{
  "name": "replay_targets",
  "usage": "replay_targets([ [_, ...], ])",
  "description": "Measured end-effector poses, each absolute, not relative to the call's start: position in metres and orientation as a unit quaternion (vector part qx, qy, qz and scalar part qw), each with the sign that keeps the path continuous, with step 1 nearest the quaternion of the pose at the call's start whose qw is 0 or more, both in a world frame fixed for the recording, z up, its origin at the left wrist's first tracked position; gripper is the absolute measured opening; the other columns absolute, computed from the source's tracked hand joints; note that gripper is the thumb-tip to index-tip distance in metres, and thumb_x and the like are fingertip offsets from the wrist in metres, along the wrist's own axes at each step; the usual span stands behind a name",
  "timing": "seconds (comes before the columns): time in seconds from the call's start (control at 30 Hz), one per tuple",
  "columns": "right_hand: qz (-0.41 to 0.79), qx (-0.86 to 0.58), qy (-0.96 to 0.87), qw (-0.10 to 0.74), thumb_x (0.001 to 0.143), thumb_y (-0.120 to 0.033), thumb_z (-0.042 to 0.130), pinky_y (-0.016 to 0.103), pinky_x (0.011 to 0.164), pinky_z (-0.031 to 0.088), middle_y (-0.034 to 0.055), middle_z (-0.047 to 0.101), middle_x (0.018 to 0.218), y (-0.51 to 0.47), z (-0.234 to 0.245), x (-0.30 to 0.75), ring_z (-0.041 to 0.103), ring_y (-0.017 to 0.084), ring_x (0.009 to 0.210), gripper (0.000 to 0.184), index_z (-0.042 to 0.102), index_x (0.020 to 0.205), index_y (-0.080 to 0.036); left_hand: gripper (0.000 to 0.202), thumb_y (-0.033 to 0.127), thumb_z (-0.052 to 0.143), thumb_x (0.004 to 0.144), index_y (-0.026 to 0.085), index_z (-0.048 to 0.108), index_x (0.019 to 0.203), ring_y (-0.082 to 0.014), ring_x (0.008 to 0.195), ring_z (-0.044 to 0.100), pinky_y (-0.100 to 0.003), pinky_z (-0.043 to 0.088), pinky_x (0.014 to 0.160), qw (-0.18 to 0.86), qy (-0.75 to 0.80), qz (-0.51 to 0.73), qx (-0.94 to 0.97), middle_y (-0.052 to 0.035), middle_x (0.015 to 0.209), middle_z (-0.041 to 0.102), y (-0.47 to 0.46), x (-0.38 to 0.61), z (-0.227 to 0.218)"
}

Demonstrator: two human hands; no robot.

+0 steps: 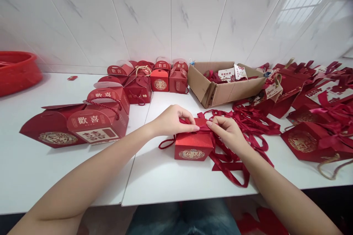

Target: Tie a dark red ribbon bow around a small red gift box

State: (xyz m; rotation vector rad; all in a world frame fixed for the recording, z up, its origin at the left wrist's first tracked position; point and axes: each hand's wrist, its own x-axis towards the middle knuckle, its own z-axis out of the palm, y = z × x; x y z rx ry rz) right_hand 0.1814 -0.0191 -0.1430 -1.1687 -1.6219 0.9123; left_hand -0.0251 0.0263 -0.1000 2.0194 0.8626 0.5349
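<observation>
A small red gift box (193, 147) with a gold emblem stands on the white table (165, 180) in front of me. Dark red ribbon (234, 170) runs over its top and trails off to the right. My left hand (172, 120) rests on the box top, its fingers pinched on the ribbon. From the right, my right hand (227, 130) pinches the same ribbon, fingertips almost touching those of the left hand. A red cord handle (167, 143) loops out at the box's left side.
Several red gift boxes (96, 121) stand at the left and along the tiled wall. An open cardboard box (220, 84) sits behind. Flat red boxes and loose ribbons (317, 117) pile up on the right. A red basin (16, 71) is at the far left.
</observation>
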Motion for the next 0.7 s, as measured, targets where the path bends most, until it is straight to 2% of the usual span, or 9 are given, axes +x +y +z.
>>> replay_targets([
  [0.3,0.341,-0.496,-0.662,0.447,0.083,-0.046,0.059,0.024,0.049,0.024,-0.0048,0.032,0.054,-0.019,-0.138,0.189,0.028,0.009,0.051,0.043,0.039,0.057,-0.018,0.021,0.037,0.068,0.073,0.017,0.072,0.072,-0.0132,0.068,0.059,-0.024,0.044,0.063,0.404,0.337,0.191,0.829,-0.0028,0.073,0.07,0.027,-0.026,-0.101],
  [0.5,0.383,-0.44,-0.658,0.476,0.084,-0.044,0.059,0.024,0.05,0.026,-0.0047,0.033,0.058,-0.016,-0.144,0.186,0.03,0.009,0.053,0.041,0.038,0.06,-0.019,0.023,0.043,0.069,0.073,0.021,0.074,0.068,-0.0121,0.068,0.055,-0.026,0.042,0.074,0.342,0.338,0.228,0.847,-0.0008,0.068,0.065,0.033,-0.028,-0.1],
  [0.6,0.377,-0.399,-0.652,0.523,0.085,-0.047,0.057,0.024,0.057,0.033,-0.0035,0.041,0.068,-0.01,-0.149,0.19,0.037,0.01,0.06,0.027,0.051,0.083,-0.021,0.036,0.051,0.059,0.078,0.02,0.074,0.068,-0.012,0.07,0.053,-0.026,0.041,0.075,0.333,0.341,0.299,0.827,-0.002,0.073,0.059,0.042,-0.029,-0.103],
  [0.63,0.371,-0.382,-0.66,0.53,0.084,-0.05,0.058,0.024,0.062,0.037,-0.0021,0.045,0.076,-0.008,-0.15,0.193,0.043,0.011,0.066,0.031,0.053,0.098,-0.022,0.041,0.053,0.054,0.081,0.019,0.073,0.07,-0.0125,0.073,0.054,-0.026,0.042,0.076,0.342,0.344,0.334,0.808,-0.0029,0.077,0.059,0.046,-0.03,-0.107],
  [0.7,0.375,-0.342,-0.702,0.5,0.076,-0.06,0.062,0.029,0.077,0.043,0.0037,0.051,0.102,-0.005,-0.148,0.201,0.051,0.017,0.09,0.062,0.043,0.125,-0.026,0.05,0.056,0.042,0.086,0.016,0.071,0.074,-0.0135,0.079,0.055,-0.026,0.042,0.078,0.357,0.362,0.39,0.768,-0.0045,0.082,0.061,0.056,-0.034,-0.119],
])
